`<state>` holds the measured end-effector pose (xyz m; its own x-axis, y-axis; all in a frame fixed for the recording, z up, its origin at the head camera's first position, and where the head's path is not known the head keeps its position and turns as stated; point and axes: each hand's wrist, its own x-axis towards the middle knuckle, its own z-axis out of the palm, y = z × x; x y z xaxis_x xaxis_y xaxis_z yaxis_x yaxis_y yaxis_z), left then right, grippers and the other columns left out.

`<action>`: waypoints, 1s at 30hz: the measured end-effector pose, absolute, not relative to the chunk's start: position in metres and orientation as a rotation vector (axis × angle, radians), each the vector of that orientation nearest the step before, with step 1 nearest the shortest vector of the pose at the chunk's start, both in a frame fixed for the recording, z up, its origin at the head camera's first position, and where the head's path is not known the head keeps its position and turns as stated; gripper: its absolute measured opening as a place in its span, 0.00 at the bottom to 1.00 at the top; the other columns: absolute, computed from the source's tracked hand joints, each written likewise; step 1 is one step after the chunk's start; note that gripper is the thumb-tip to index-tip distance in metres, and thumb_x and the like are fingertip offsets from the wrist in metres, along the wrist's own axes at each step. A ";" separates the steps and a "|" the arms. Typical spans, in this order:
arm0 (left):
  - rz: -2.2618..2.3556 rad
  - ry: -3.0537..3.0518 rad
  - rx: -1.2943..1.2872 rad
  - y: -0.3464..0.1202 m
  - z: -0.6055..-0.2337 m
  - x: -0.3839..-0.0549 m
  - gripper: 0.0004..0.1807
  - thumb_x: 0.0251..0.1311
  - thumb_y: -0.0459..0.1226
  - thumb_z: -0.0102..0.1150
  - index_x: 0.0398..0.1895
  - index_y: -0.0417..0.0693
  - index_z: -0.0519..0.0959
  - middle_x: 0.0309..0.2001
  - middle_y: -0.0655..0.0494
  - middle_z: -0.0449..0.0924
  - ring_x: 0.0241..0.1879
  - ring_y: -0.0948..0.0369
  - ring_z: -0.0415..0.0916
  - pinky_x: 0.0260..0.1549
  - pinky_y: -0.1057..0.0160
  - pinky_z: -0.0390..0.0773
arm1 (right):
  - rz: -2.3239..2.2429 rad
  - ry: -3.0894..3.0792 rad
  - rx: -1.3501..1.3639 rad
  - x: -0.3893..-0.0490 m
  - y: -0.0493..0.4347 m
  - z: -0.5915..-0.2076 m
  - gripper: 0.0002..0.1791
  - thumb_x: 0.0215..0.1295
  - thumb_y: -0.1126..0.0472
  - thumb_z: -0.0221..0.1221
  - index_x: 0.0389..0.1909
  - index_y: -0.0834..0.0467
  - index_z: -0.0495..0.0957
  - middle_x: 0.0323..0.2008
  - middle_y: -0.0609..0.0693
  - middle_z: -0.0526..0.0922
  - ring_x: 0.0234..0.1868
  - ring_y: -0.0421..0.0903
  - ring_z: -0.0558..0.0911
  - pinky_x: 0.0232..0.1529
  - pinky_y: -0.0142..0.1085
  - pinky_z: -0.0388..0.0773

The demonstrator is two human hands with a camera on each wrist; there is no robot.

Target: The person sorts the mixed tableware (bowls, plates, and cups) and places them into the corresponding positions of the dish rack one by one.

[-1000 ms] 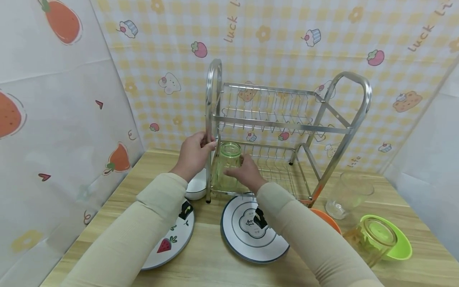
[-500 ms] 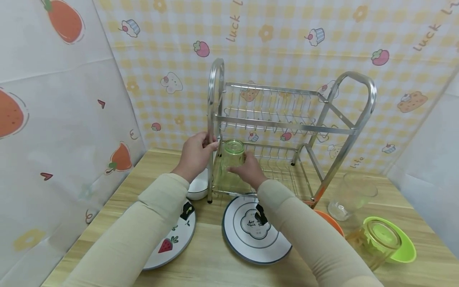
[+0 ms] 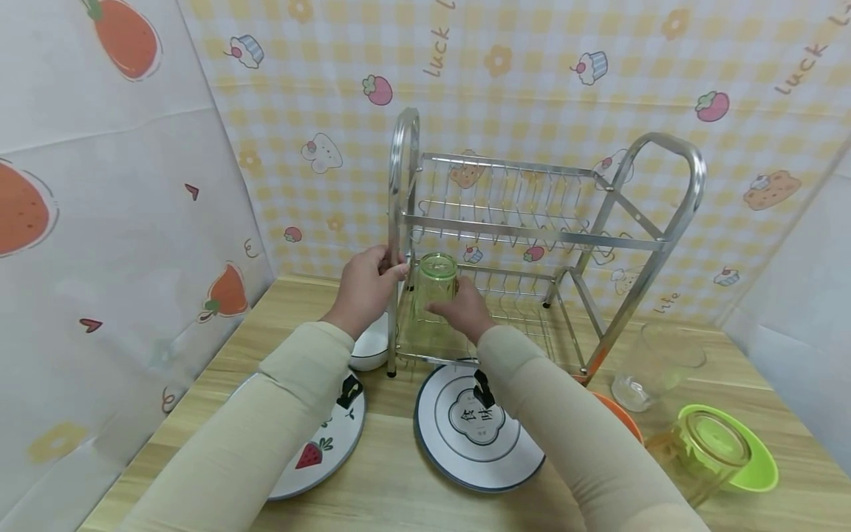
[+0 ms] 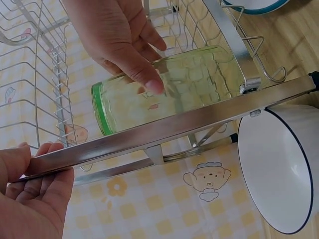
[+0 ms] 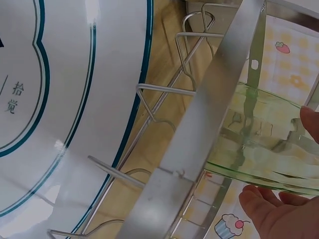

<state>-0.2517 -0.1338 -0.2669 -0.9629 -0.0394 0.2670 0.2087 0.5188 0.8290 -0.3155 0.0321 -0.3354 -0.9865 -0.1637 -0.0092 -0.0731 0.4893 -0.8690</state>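
Note:
A green clear glass stands upside down at the left end of the dish rack's lower tier. My right hand holds it from the right, thumb in front; in the right wrist view the thumb and fingers lie on opposite sides of the glass. My left hand grips the left front post of the metal dish rack, and in the left wrist view its fingers curl round the bar. Whether the glass touches the tier's wires cannot be made out.
A white bowl sits against the rack's left side. In front lie a strawberry plate and a blue-rimmed plate. To the right are a clear glass jug, an amber glass, a lime bowl and an orange bowl.
My right hand and the green glass have shifted slightly up and back within the rack. The left hand stays on the post. The whole view has drifted a little.

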 end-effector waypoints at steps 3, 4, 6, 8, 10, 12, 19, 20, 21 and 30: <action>-1.421 -2.504 -0.141 -0.134 -0.268 -0.252 0.08 0.69 0.36 0.54 0.42 0.39 0.75 0.39 0.44 0.81 0.41 0.53 0.76 0.42 0.55 0.75 | -1.527 2.634 -0.205 -0.320 0.031 -0.336 0.35 0.57 0.61 0.69 0.63 0.62 0.64 0.56 0.59 0.76 0.57 0.56 0.76 0.60 0.50 0.71; -1.422 -2.502 -0.141 -0.134 -0.268 -0.252 0.08 0.68 0.36 0.54 0.42 0.39 0.75 0.39 0.44 0.81 0.41 0.53 0.76 0.42 0.55 0.75 | -1.531 2.633 -0.207 -0.321 0.031 -0.336 0.35 0.57 0.61 0.69 0.63 0.62 0.64 0.56 0.58 0.76 0.57 0.56 0.76 0.60 0.50 0.71; -1.420 -2.499 -0.142 -0.134 -0.269 -0.252 0.08 0.68 0.36 0.55 0.41 0.39 0.76 0.40 0.44 0.81 0.41 0.53 0.76 0.42 0.55 0.76 | -1.538 2.631 -0.195 -0.323 0.030 -0.337 0.36 0.56 0.61 0.69 0.63 0.61 0.64 0.58 0.58 0.76 0.59 0.56 0.75 0.61 0.51 0.70; -1.415 -2.500 -0.143 -0.134 -0.269 -0.252 0.08 0.68 0.36 0.55 0.41 0.39 0.76 0.40 0.44 0.81 0.41 0.53 0.76 0.42 0.54 0.76 | -1.553 2.624 -0.187 -0.324 0.029 -0.338 0.36 0.56 0.62 0.69 0.64 0.61 0.63 0.59 0.58 0.75 0.60 0.57 0.74 0.62 0.51 0.69; -1.409 -2.500 -0.144 -0.135 -0.269 -0.252 0.08 0.68 0.36 0.55 0.42 0.39 0.76 0.40 0.44 0.81 0.42 0.53 0.76 0.43 0.54 0.76 | -1.569 2.618 -0.181 -0.325 0.029 -0.338 0.37 0.56 0.62 0.69 0.65 0.60 0.63 0.60 0.58 0.74 0.61 0.57 0.73 0.62 0.52 0.68; -1.404 -2.502 -0.145 -0.135 -0.269 -0.252 0.08 0.68 0.36 0.55 0.42 0.39 0.76 0.40 0.44 0.81 0.41 0.53 0.76 0.43 0.54 0.76 | -1.574 2.619 -0.180 -0.326 0.029 -0.338 0.37 0.56 0.63 0.69 0.65 0.61 0.62 0.60 0.59 0.73 0.61 0.57 0.73 0.62 0.52 0.68; -1.408 -2.491 -0.157 -0.135 -0.271 -0.253 0.07 0.68 0.36 0.55 0.40 0.39 0.76 0.38 0.45 0.82 0.41 0.53 0.77 0.41 0.55 0.76 | -1.581 2.614 -0.181 -0.329 0.030 -0.337 0.35 0.57 0.63 0.68 0.64 0.61 0.64 0.59 0.58 0.74 0.60 0.57 0.74 0.61 0.52 0.69; -1.407 -2.488 -0.159 -0.135 -0.271 -0.253 0.07 0.68 0.36 0.55 0.40 0.39 0.76 0.38 0.45 0.82 0.40 0.53 0.77 0.41 0.55 0.76 | -1.583 2.610 -0.181 -0.329 0.030 -0.337 0.35 0.57 0.63 0.68 0.64 0.61 0.64 0.59 0.58 0.75 0.60 0.57 0.74 0.62 0.51 0.69; -1.404 -2.485 -0.161 -0.134 -0.271 -0.254 0.07 0.68 0.36 0.55 0.40 0.39 0.76 0.37 0.45 0.82 0.40 0.53 0.78 0.40 0.56 0.76 | -1.588 2.605 -0.180 -0.330 0.029 -0.337 0.34 0.57 0.64 0.67 0.63 0.60 0.65 0.59 0.58 0.75 0.60 0.57 0.74 0.62 0.52 0.68; -1.443 -2.477 -0.168 -0.134 -0.271 -0.253 0.07 0.68 0.36 0.55 0.40 0.39 0.76 0.40 0.44 0.83 0.44 0.52 0.79 0.45 0.53 0.77 | -1.577 2.612 -0.146 -0.333 0.027 -0.338 0.34 0.59 0.63 0.67 0.64 0.60 0.64 0.58 0.58 0.75 0.59 0.56 0.74 0.61 0.50 0.70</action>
